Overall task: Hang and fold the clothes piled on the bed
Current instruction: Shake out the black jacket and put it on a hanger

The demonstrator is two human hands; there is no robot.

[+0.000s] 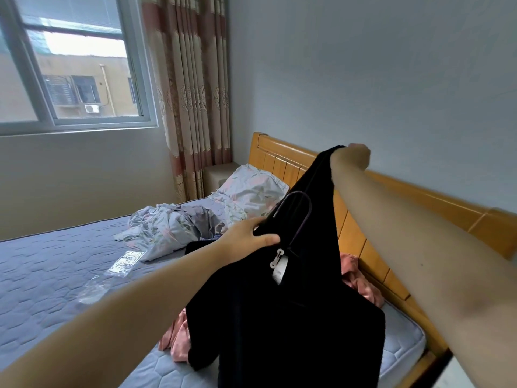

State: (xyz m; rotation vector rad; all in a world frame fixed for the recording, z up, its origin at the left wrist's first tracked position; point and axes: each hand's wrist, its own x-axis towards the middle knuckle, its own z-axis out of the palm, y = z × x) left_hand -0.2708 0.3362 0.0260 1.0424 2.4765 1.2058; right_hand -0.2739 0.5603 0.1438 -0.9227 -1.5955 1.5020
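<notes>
The black knit garment (285, 317) hung in the air above the blue quilted mattress (56, 275), already on a dark thin wire hanger (300, 211). The left hand (246, 236) gripped the garment and hanger at the neck, fingers curled round them — a white tag (278, 264) dangled just below. The right hand (356, 156) was raised toward the wooden headboard (419, 200), clamped on one stretched-out end of the black fabric. Crumpled pink clothes (361, 281) lay on the bed behind the garment, a floral pale-blue pillow (251, 189) and rumpled floral sheet (167, 225) farther off.
</notes>
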